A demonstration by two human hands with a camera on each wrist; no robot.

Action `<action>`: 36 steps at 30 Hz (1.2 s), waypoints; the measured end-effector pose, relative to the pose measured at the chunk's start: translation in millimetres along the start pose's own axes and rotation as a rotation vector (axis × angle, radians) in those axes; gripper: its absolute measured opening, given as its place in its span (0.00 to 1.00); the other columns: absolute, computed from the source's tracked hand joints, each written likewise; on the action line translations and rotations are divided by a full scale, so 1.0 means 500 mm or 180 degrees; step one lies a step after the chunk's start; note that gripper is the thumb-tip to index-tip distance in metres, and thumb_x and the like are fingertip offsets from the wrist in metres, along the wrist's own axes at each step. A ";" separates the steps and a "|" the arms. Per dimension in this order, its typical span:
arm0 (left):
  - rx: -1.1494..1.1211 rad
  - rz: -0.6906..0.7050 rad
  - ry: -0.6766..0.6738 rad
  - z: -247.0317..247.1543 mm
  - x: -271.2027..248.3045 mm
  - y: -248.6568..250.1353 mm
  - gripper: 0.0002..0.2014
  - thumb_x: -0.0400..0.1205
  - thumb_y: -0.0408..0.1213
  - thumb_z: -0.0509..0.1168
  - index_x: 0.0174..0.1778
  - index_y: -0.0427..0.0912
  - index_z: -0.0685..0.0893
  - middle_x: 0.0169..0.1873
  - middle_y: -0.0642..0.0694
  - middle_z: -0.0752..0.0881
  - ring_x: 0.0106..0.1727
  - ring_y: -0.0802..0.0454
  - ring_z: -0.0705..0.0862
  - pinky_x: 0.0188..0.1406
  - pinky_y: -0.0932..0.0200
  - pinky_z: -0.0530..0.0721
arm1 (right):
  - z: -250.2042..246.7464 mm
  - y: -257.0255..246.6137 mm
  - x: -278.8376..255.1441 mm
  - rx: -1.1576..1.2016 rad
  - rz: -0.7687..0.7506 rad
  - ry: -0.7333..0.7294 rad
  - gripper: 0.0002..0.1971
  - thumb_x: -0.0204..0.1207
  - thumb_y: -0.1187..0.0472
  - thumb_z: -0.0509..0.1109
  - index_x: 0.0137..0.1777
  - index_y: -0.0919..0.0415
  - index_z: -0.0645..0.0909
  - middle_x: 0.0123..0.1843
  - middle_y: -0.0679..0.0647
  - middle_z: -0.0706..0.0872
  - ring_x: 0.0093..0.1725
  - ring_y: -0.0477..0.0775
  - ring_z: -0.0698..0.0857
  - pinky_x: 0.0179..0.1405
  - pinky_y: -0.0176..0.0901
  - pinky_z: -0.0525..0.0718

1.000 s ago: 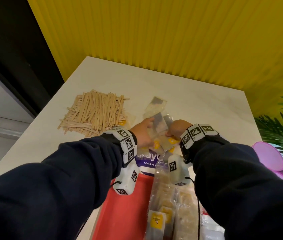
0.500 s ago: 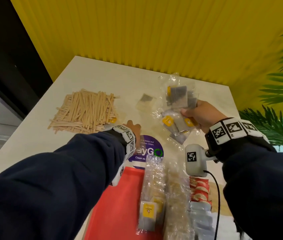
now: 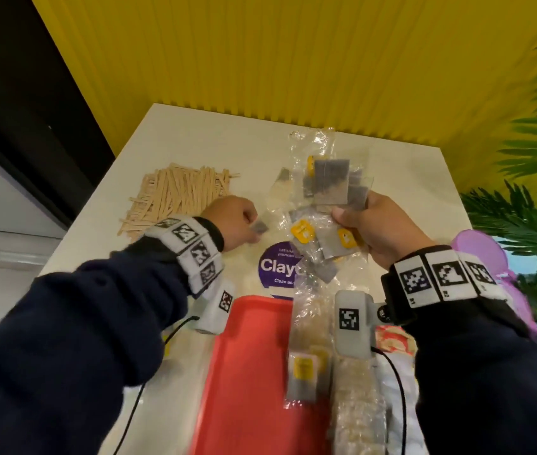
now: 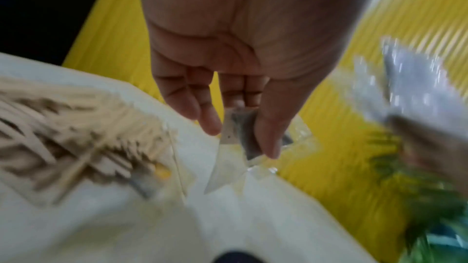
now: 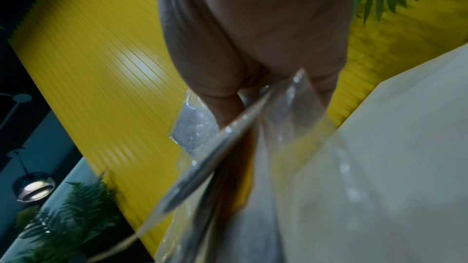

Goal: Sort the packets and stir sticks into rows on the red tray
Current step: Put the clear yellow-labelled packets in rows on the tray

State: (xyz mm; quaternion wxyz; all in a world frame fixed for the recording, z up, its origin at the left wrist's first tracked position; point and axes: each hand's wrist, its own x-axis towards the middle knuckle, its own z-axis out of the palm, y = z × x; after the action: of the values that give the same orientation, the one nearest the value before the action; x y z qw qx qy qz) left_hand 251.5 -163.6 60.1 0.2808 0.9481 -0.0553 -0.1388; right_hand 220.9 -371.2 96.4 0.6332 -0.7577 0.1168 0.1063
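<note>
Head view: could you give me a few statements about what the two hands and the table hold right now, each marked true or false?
1. The right hand grips a clear bag of grey packets lifted off the table. True.
2. The left hand is empty. False: it pinches a single grey packet.
3. The wooden stir sticks lie piled on the white table. True.
4. The red tray holds nothing. False: packets already lie along its right side.
</note>
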 end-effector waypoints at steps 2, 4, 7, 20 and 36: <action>-0.0269 -0.0033 0.0387 -0.052 -0.058 -0.034 0.09 0.74 0.36 0.73 0.42 0.45 0.78 0.36 0.54 0.76 0.41 0.54 0.75 0.34 0.64 0.69 | 0.040 0.002 -0.028 0.0145 0.0008 -0.0048 0.12 0.76 0.73 0.67 0.47 0.54 0.81 0.47 0.55 0.88 0.46 0.54 0.86 0.53 0.51 0.85; -0.0224 -0.0182 0.0672 -0.092 -0.119 -0.082 0.09 0.74 0.37 0.73 0.41 0.44 0.78 0.35 0.55 0.76 0.42 0.53 0.75 0.33 0.62 0.68 | 0.095 0.014 -0.058 0.0261 0.0090 -0.0129 0.11 0.75 0.73 0.67 0.47 0.55 0.81 0.49 0.57 0.88 0.50 0.57 0.86 0.56 0.54 0.85; -0.0141 -0.0565 0.0875 -0.108 -0.198 -0.169 0.09 0.73 0.36 0.74 0.43 0.43 0.79 0.40 0.49 0.80 0.44 0.50 0.76 0.41 0.60 0.68 | 0.203 0.054 -0.099 0.0282 0.0333 -0.0288 0.12 0.75 0.72 0.68 0.45 0.52 0.82 0.51 0.57 0.88 0.55 0.61 0.86 0.61 0.58 0.83; 0.0023 -0.1297 0.0311 0.045 -0.299 -0.353 0.17 0.79 0.37 0.65 0.65 0.46 0.80 0.68 0.39 0.76 0.66 0.36 0.76 0.68 0.49 0.73 | 0.456 0.173 -0.163 -0.0697 0.0918 -0.0703 0.13 0.76 0.66 0.68 0.59 0.69 0.80 0.58 0.64 0.85 0.58 0.65 0.83 0.62 0.58 0.81; 0.0640 -0.0958 -0.0784 0.083 -0.305 -0.301 0.63 0.62 0.64 0.75 0.79 0.63 0.33 0.79 0.51 0.28 0.80 0.39 0.29 0.76 0.29 0.43 | 0.438 0.158 -0.137 -0.1543 0.0778 -0.0562 0.23 0.76 0.70 0.62 0.72 0.68 0.68 0.65 0.63 0.79 0.63 0.62 0.80 0.61 0.49 0.80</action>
State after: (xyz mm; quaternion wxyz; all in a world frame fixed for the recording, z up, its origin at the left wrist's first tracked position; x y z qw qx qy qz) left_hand 97.8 -31.2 -20.2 0.1520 0.9448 0.0395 -0.2877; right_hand 128.1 -166.3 5.5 0.4238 -0.8551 0.1228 0.2722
